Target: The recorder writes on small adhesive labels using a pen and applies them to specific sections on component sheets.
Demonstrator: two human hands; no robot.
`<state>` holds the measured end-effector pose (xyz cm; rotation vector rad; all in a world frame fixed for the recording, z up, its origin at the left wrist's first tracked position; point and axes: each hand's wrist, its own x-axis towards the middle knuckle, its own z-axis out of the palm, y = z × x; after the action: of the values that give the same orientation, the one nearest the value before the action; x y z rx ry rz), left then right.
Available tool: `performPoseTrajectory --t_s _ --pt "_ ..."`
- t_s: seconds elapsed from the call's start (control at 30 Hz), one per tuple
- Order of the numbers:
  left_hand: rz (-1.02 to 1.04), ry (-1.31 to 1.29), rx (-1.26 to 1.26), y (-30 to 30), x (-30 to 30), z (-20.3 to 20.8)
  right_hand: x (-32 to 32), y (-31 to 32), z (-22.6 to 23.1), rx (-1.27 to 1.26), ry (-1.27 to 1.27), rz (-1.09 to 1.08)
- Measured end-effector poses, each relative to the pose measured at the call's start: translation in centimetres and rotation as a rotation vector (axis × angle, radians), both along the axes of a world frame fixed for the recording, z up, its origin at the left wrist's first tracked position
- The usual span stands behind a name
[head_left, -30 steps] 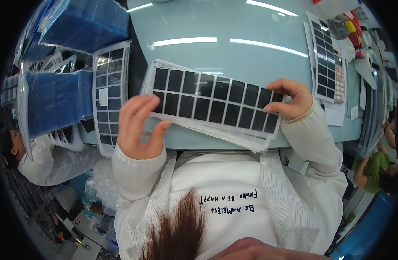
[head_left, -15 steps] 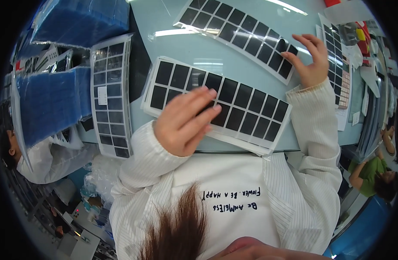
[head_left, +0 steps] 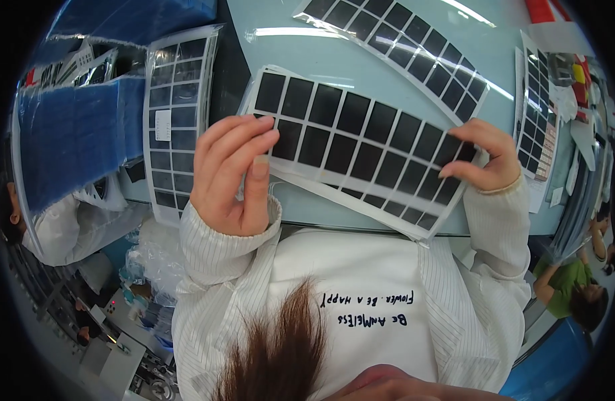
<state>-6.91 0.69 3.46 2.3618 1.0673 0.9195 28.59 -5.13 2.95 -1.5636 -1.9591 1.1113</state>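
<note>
A white sheet with two rows of black rectangles (head_left: 353, 113) lies tilted in front of me, its right end lifted off the pile beneath. My right hand (head_left: 489, 155) pinches that right end between thumb and fingers. At the opposite end, my left hand (head_left: 232, 172) has its fingers stretched out and apart, the fingertips at the sheet's left edge. Below the top sheet, the lower sheets (head_left: 386, 212) of the same kind show along the near side. A separate strip of black rectangles (head_left: 414, 55) lies farther back on the table.
A clear-bagged stack of similar sheets (head_left: 179, 127) lies at the left, beside blue plastic-wrapped bundles (head_left: 80, 140). More black-patterned sheets (head_left: 535, 107) lie along the right edge of the pale glass-like tabletop (head_left: 267, 50). Other people sit or stand beyond both sides.
My right hand has come from the far strip to the top sheet's right end and grips it. My left hand has moved left off the sheet's middle. The top sheet's right end has risen.
</note>
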Motion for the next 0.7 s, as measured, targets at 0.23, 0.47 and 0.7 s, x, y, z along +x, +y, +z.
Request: performPoseTrajectory --t_s 0.23,0.47,0.7 --pt "-0.282 -0.016 0.077 -0.9 2.3 -1.3 3.8 3.8 -2.0 0.243 0.030 -0.466" --pt "-0.292 0.070 0.055 -1.3 3.2 -2.6 2.3 3.9 -1.6 0.575 -0.250 -0.337" --pt "-0.313 0.029 0.050 -0.9 3.6 -3.0 -0.6 -0.1 0.5 -0.101 -0.030 0.083"
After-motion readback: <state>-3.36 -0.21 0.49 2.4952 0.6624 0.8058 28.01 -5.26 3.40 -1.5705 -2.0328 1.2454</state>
